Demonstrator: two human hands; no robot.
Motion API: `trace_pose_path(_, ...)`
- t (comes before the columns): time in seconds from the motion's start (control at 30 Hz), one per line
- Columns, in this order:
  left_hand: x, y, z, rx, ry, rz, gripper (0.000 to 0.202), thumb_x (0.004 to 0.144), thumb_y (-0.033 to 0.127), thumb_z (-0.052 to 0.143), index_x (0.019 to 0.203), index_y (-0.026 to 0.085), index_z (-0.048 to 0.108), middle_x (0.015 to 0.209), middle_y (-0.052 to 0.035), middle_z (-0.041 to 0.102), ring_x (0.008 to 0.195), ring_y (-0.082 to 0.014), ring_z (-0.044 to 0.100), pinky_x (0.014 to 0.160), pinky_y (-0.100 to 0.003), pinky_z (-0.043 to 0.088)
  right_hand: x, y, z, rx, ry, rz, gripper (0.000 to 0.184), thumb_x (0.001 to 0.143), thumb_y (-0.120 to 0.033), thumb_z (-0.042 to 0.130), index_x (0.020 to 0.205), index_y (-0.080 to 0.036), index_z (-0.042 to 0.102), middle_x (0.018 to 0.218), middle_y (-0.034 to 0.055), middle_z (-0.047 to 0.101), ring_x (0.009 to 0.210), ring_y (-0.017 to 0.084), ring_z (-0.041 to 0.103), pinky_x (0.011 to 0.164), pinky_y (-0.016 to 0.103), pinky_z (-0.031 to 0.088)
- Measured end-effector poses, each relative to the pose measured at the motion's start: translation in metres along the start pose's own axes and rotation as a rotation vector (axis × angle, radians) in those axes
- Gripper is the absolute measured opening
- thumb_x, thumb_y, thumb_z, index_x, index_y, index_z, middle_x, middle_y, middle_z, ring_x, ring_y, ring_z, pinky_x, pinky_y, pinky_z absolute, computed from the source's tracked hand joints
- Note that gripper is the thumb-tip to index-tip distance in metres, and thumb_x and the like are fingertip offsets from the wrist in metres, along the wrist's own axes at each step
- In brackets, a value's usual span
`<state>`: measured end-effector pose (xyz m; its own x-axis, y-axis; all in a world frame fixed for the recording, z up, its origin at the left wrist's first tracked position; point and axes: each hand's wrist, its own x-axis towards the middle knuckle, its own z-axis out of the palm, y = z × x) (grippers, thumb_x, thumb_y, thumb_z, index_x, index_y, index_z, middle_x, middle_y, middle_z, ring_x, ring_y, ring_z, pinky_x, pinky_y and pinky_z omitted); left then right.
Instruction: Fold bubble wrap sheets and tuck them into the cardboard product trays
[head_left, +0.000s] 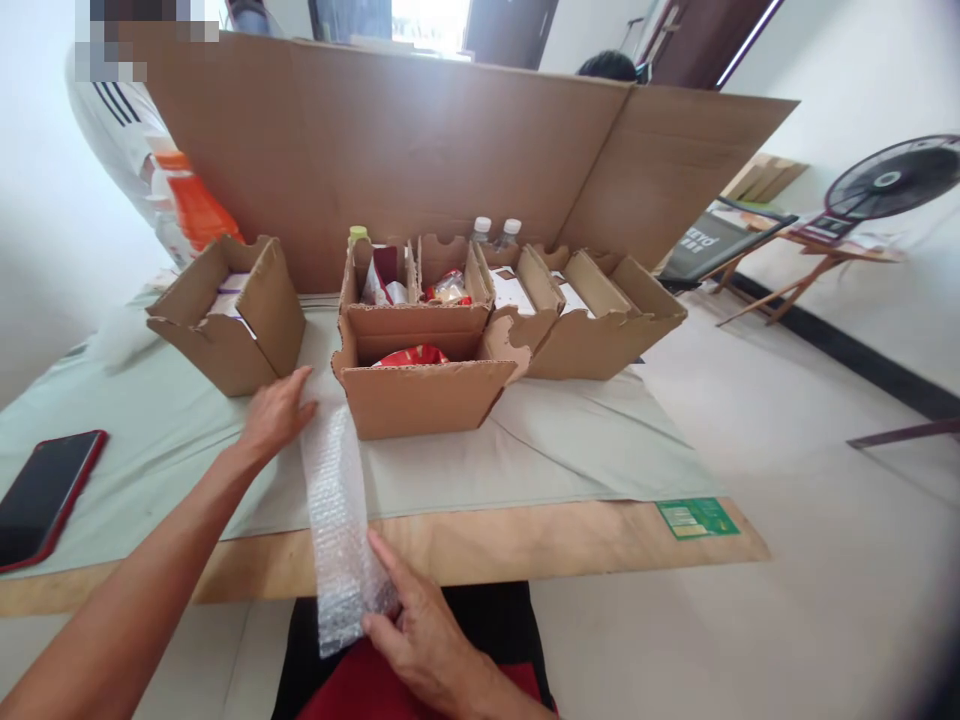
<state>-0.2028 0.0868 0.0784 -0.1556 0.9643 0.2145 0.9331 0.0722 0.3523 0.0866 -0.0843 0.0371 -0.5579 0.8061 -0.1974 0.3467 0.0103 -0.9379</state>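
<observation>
A strip of clear bubble wrap [339, 510] lies lengthwise from the open cardboard box [420, 395] to past the table's front edge. My left hand [276, 413] rests flat on its far end, fingers stretched out, just left of the box. My right hand [420, 630] pinches the near end of the strip, which hangs over my lap. The box in front holds a red packet [411, 355].
More open cardboard boxes stand behind: one at the left [232, 320], several at the right [592, 320] holding packets and bottles. A tall cardboard sheet [420, 150] walls the back. A red-cased phone [45, 495] lies at the left. A person [127, 130] stands behind; a fan [892, 180] stands at the right.
</observation>
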Motion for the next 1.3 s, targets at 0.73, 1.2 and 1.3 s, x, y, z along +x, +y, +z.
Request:
trace_pose_path(0.73, -0.163, 0.013, 0.007, -0.370, -0.067, -0.345, 0.051, 0.086, 0.053, 0.056, 0.118, 0.017, 0.070, 0.086, -0.0057, 0.077, 0.072, -0.0235, 0.071, 0.074, -0.037, 0.059, 0.050, -0.021, -0.022, 0.521, 0.044, -0.065, 0.056, 0.095, -0.033, 0.062, 0.148, -0.032, 0.044, 0.126, 0.0094, 0.070, 0.097, 0.021, 0.073, 0.076, 0.034, 0.058)
trace_pose_path(1.2, -0.196, 0.007, -0.004, -0.247, 0.110, 0.229, 0.040, 0.096, 0.025, 0.059, 0.136, 0.028, 0.057, 0.108, -0.0059, 0.075, 0.100, -0.0224, 0.069, 0.091, -0.034, 0.053, 0.096, -0.023, -0.017, -0.433, -0.030, -0.437, 0.023, 0.102, -0.017, 0.052, 0.117, -0.022, 0.070, 0.106, 0.0049, 0.080, 0.095, 0.020, 0.072, 0.090, 0.035, 0.051)
trace_pose_path(1.3, -0.182, 0.003, 0.000, -0.220, 0.128, 0.101, 0.035, 0.099, 0.029, 0.054, 0.133, 0.021, 0.059, 0.100, -0.0065, 0.075, 0.080, -0.0198, 0.069, 0.071, -0.030, 0.055, 0.098, -0.029, -0.020, -0.443, 0.149, -0.461, 0.025, 0.103, -0.021, 0.052, 0.123, -0.020, 0.067, 0.116, 0.0094, 0.076, 0.104, 0.022, 0.069, 0.091, 0.037, 0.052)
